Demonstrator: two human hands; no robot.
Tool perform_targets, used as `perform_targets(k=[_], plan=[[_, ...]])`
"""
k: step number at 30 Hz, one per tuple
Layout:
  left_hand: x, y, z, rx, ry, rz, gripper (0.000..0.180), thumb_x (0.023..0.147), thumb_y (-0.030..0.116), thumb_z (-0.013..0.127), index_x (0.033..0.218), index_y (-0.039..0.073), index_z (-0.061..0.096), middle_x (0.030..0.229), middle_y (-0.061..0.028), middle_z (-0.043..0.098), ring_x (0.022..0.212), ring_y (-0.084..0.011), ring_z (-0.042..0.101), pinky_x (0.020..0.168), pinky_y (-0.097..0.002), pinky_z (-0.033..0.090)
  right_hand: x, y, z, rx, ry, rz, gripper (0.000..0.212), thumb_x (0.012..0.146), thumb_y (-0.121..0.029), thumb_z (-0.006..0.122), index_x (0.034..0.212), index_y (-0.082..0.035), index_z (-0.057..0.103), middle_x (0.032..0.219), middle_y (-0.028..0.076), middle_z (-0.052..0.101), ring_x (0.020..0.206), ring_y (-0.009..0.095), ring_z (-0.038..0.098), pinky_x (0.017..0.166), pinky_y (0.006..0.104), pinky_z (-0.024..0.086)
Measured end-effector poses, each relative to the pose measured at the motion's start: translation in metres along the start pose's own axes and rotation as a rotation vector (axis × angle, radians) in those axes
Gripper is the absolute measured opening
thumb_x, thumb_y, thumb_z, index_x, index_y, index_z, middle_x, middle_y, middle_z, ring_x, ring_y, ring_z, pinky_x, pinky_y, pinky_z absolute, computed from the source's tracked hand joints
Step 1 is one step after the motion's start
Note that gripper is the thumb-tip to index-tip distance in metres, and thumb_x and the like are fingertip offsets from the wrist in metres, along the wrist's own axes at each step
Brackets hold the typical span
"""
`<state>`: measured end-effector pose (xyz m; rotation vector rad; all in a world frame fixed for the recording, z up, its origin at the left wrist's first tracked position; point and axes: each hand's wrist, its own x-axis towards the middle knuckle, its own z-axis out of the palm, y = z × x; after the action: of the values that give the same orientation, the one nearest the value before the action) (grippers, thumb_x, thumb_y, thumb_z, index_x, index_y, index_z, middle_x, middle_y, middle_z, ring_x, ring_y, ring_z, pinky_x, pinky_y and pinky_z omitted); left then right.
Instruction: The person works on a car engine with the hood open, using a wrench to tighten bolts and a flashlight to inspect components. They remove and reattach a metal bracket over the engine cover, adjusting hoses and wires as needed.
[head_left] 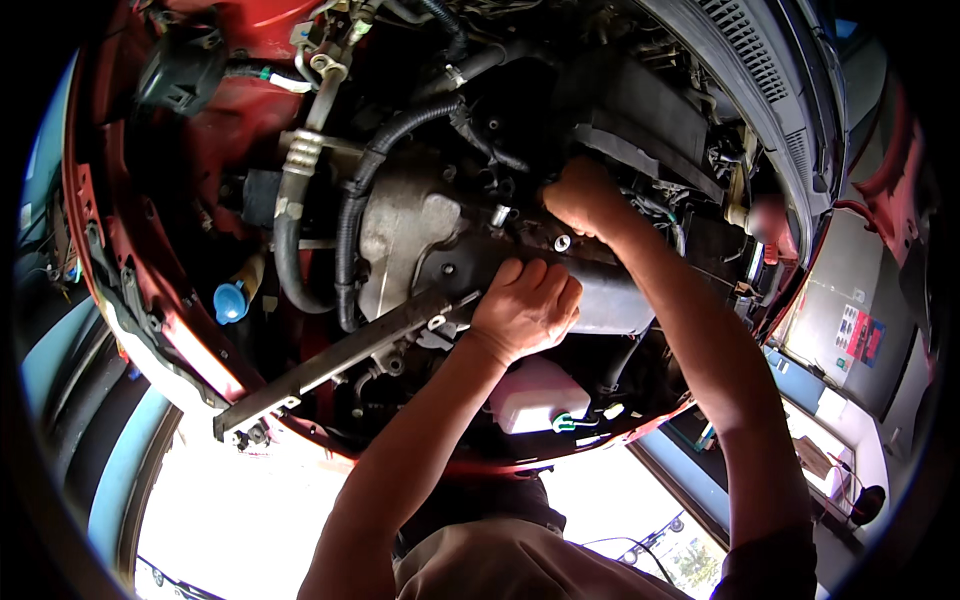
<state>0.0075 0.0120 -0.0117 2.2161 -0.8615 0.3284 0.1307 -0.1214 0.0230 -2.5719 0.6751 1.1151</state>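
Both my hands are inside the engine bay of a red car. My left hand [527, 308] is curled with its knuckles up, over a dark engine cover [465, 265]; whatever its fingers grip is hidden beneath it. Farther in and to the right, my right hand [585, 198] is closed in a fist beside a dark box-shaped housing [640, 105]. What it holds, if anything, is lost in shadow. A long dark metal bar [335, 358] slants from the front left edge up to my left hand. Between my arms lies a thick dark cylindrical part [610, 297].
A black corrugated conduit [362, 190] and a metal-jointed hose [290, 195] run left of my hands. A blue cap [230, 302] stands at the left. Near the front edge sits a whitish plastic reservoir [540, 395]. The cowl grille [745, 50] curves along the far right.
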Motion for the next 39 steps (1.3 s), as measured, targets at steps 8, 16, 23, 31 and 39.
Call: perform_targets(k=[8, 16, 23, 31, 39], plan=[[0.002, 0.006, 0.006, 0.073, 0.036, 0.027, 0.020, 0.071, 0.029, 0.068, 0.072, 0.018, 0.051, 0.073, 0.0026, 0.047, 0.069, -0.0167, 0.048, 0.066, -0.0354, 0.036, -0.015, 0.009, -0.021, 0.190, -0.140, 0.026, 0.036, 0.088, -0.029, 0.068, 0.072, 0.003, 0.064, 0.066, 0.012, 0.068, 0.056, 0.021, 0.067, 0.048, 0.0326, 0.057], [0.001, 0.007, 0.006, 0.113, 0.057, 0.038, 0.019, 0.068, 0.027, 0.066, 0.073, 0.018, 0.051, 0.071, 0.0019, 0.050, 0.066, -0.0186, 0.051, 0.067, -0.0370, 0.036, -0.078, 0.101, 0.013, 0.370, 0.763, -0.236, 0.021, 0.094, -0.024, 0.065, 0.096, -0.004, 0.072, 0.087, 0.014, 0.073, 0.078, 0.029, 0.072, 0.072, 0.0418, 0.056], [0.006, 0.011, 0.009, 0.195, 0.044, 0.071, 0.016, 0.064, 0.024, 0.064, 0.075, 0.016, 0.054, 0.071, -0.0001, 0.052, 0.066, -0.0206, 0.053, 0.063, -0.0368, 0.036, -0.087, 0.152, 0.075, 0.103, 1.072, -0.620, 0.045, 0.091, -0.020, 0.060, 0.134, -0.006, 0.057, 0.141, 0.019, 0.049, 0.133, 0.039, 0.046, 0.115, 0.0572, 0.031], [0.010, 0.010, 0.008, 0.279, 0.021, 0.112, 0.015, 0.069, 0.023, 0.064, 0.076, 0.015, 0.055, 0.079, -0.0028, 0.058, 0.068, -0.0235, 0.056, 0.064, -0.0388, 0.040, -0.078, 0.141, 0.093, 0.026, 1.014, -0.771, 0.037, 0.091, -0.032, 0.061, 0.122, -0.012, 0.062, 0.132, 0.013, 0.054, 0.123, 0.032, 0.050, 0.105, 0.0506, 0.037], [0.062, 0.013, -0.031, -0.242, -0.196, -0.345, 0.011, 0.088, 0.015, 0.065, 0.094, 0.008, 0.071, 0.072, -0.0119, 0.066, 0.065, -0.0288, 0.067, 0.060, -0.0400, 0.054, -0.069, 0.142, 0.097, 0.104, 1.074, -0.701, 0.030, 0.086, -0.034, 0.066, 0.107, -0.013, 0.065, 0.110, 0.010, 0.058, 0.100, 0.031, 0.055, 0.085, 0.0432, 0.045]])
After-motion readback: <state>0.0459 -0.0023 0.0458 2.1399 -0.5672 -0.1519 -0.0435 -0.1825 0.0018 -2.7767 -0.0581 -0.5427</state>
